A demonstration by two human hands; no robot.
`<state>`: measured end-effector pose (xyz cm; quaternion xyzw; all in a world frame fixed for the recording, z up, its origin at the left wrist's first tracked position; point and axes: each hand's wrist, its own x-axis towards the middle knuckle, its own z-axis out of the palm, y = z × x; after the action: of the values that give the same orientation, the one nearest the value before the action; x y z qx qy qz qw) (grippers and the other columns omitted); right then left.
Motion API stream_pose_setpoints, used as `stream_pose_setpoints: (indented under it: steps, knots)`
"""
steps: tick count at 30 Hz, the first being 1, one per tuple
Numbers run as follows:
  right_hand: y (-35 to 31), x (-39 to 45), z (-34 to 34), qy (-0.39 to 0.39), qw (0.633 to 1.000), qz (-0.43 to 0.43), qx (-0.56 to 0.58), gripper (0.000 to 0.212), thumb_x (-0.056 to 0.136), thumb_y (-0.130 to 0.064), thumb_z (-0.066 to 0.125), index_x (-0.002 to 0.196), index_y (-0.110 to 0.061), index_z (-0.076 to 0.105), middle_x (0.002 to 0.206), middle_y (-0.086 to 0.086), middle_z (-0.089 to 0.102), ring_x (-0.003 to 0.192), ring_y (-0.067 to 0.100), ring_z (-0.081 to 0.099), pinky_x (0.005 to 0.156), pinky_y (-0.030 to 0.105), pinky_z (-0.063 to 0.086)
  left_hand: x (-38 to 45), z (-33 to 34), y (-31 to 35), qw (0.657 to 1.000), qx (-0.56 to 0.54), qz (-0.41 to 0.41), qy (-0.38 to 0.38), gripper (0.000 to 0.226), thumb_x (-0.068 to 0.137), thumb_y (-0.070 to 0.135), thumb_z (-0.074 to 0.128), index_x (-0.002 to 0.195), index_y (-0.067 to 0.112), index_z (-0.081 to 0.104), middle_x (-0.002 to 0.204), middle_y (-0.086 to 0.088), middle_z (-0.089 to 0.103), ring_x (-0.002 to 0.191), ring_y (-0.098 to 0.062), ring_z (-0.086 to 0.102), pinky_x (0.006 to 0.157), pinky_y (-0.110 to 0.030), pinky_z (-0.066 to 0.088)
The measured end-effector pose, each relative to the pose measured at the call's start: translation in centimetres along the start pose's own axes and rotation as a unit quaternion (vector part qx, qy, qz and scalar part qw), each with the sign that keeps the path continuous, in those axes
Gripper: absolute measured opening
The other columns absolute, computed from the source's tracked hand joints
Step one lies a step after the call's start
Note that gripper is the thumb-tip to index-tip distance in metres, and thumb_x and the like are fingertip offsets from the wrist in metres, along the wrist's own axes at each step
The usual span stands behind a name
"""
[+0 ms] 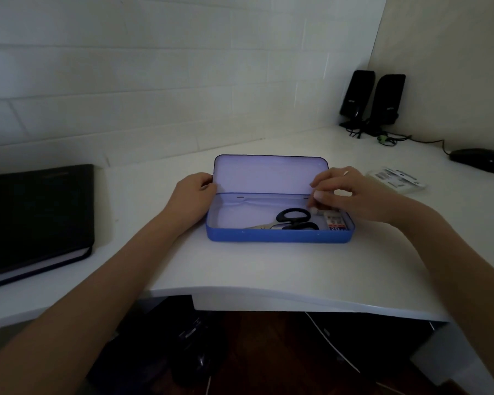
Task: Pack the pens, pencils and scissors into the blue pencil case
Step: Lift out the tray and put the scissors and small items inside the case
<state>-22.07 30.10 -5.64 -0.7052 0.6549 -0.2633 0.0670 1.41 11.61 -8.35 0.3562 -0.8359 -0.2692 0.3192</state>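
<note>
The blue pencil case (pixel 278 236) lies on the white desk with its lid (pixel 268 173) tipped up at the back. Inside lie black-handled scissors (pixel 293 219) and a small box marked 2B (pixel 336 222) at the right end. My left hand (pixel 193 196) rests against the case's left end, fingers curled at the lid's corner. My right hand (pixel 351 195) hovers over the case's right end, its fingertips touching down beside the small box; whether they pinch anything is unclear. No pens or pencils are visible.
A black notebook (pixel 37 215) lies at the left. Two black speakers (pixel 372 98) with cables stand in the back right corner, a black mouse (pixel 479 159) beside them. A white labelled packet (pixel 397 181) lies right of my right hand. The desk's curved front edge (pixel 268 292) is close.
</note>
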Motion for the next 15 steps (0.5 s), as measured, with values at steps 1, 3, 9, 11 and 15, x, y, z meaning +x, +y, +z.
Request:
stream_pose_setpoints:
  steps: [1, 3, 9, 11, 15]
  knots:
    - [0.0, 0.0, -0.1, 0.007, 1.0, -0.001, -0.01, 0.026, 0.089, -0.044, 0.045, 0.081, -0.039, 0.07, 0.092, 0.0, 0.068, 0.102, 0.013, 0.058, 0.087, 0.018, 0.044, 0.0, 0.0, 0.0, 1.0, 0.001, 0.003, -0.001, 0.024, 0.089, 0.01, 0.042, 0.086, -0.005, 0.06, 0.084, -0.018, 0.061, 0.078, -0.026, 0.05, 0.06, -0.023, 0.034]
    - [0.0, 0.0, -0.2, 0.015, 1.0, -0.002, -0.023, 0.034, 0.091, -0.042, 0.041, 0.078, -0.034, 0.071, 0.091, 0.0, 0.066, 0.1, 0.016, 0.058, 0.088, 0.027, 0.045, 0.0, 0.0, 0.0, 1.0, 0.004, 0.012, -0.008, 0.024, 0.089, 0.01, 0.042, 0.088, -0.005, 0.061, 0.088, -0.019, 0.063, 0.081, -0.028, 0.052, 0.063, -0.02, 0.035]
    - [0.6, -0.1, -0.2, 0.025, 0.999, 0.038, -0.02, 0.043, 0.087, -0.054, 0.035, 0.079, -0.037, 0.073, 0.104, 0.001, 0.06, 0.106, 0.015, 0.054, 0.099, 0.033, 0.037, -0.1, 0.1, 0.3, 1.0, 0.003, 0.015, -0.016, 0.021, 0.09, 0.01, 0.042, 0.081, 0.0, 0.059, 0.081, -0.012, 0.058, 0.076, -0.023, 0.048, 0.06, -0.017, 0.033]
    - [-0.1, -0.1, -0.3, 0.044, 0.998, 0.035, 0.015, 0.027, 0.088, -0.046, 0.046, 0.083, -0.037, 0.071, 0.105, 0.001, 0.06, 0.108, 0.008, 0.053, 0.096, 0.019, 0.037, -0.1, 0.1, 0.3, 1.0, 0.003, 0.016, -0.016, 0.021, 0.09, 0.01, 0.043, 0.083, 0.002, 0.061, 0.08, -0.009, 0.058, 0.076, -0.022, 0.049, 0.061, -0.016, 0.033]
    - [-1.5, 0.0, 0.4, 0.025, 0.999, -0.006, 0.022, 0.017, 0.077, -0.036, 0.067, 0.088, -0.026, 0.075, 0.109, -0.007, 0.06, 0.108, -0.011, 0.048, 0.089, 0.003, 0.034, -0.1, 0.1, 0.1, 1.0, 0.005, 0.017, -0.022, 0.023, 0.09, 0.011, 0.043, 0.074, 0.004, 0.057, 0.072, -0.007, 0.056, 0.072, -0.021, 0.047, 0.059, -0.019, 0.033]
